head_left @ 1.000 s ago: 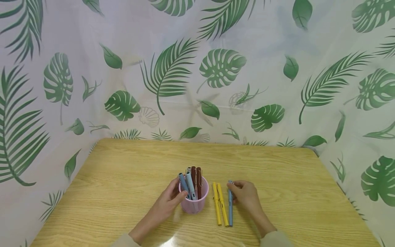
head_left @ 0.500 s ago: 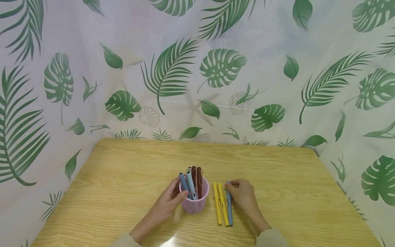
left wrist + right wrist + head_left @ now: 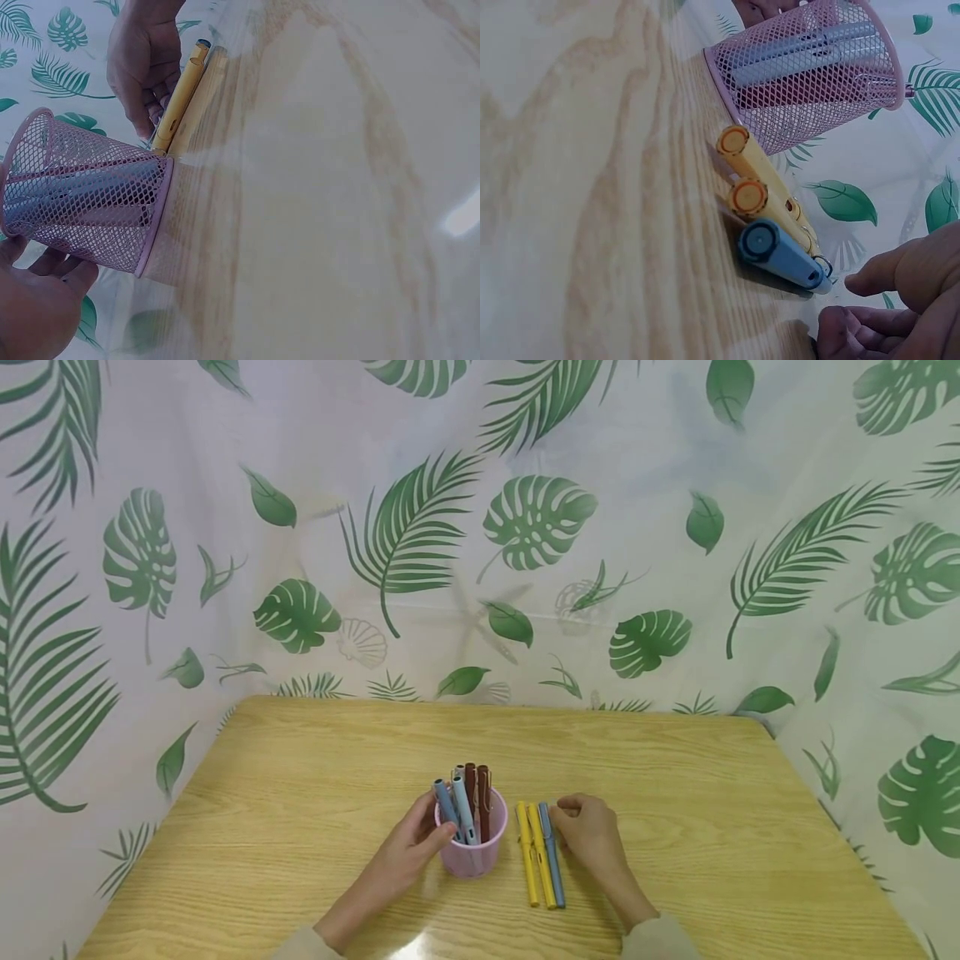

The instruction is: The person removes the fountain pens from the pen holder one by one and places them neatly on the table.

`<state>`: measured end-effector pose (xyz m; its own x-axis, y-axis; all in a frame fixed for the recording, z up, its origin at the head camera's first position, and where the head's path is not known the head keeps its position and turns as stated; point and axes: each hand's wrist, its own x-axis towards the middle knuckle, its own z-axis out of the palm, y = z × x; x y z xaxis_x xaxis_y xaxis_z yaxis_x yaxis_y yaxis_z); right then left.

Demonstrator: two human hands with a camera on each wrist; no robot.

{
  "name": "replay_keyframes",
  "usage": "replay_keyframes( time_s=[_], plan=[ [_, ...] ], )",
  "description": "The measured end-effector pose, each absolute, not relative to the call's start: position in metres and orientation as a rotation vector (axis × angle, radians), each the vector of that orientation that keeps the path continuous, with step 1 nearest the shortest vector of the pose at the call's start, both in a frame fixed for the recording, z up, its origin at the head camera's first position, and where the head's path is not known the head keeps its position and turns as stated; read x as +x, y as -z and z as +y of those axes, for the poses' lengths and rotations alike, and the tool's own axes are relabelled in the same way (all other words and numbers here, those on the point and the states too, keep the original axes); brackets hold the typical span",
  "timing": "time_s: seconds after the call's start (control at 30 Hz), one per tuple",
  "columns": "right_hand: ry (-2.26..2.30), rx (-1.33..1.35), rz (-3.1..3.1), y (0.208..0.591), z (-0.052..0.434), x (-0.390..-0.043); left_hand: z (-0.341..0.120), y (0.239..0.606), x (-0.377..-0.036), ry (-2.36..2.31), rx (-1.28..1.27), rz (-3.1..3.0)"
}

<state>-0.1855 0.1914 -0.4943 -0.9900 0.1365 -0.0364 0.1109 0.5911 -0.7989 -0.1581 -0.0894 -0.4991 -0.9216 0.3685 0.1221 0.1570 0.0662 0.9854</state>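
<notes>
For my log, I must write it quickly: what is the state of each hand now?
Left hand: holding the pink mesh cup.
Right hand: open, holding nothing, beside the lying blue pen.

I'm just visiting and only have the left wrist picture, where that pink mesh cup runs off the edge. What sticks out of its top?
Observer: In the head view, pens stick up out of the cup, two of them dark red pens.
Visitor: Nice! And is anything lying past those yellow pens?
Observer: Yes, the head view shows a blue pen beside them, on the side toward the right hand.
Visitor: Is that hand holding it?
Observer: No. In the right wrist view, no pen lies between its thumb and fingers.
</notes>
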Motion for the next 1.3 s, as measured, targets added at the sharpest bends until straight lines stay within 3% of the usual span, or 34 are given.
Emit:
replay_keyframes(
  time_s=[0.23,0.97,1.3],
  plan=[
    [-1.309,-0.168,-2.710,0.490,0.191,-0.183,-0.089,0.498,-0.158,-1.968,0.541,2.188],
    [-1.700,-0.025,-2.455,0.458,0.149,-0.184,-0.090,0.498,-0.159,-1.974,0.533,2.169],
    [-1.726,0.193,-2.420,0.453,0.129,-0.184,-0.091,0.499,-0.159,-1.982,0.549,2.159]
  ],
)
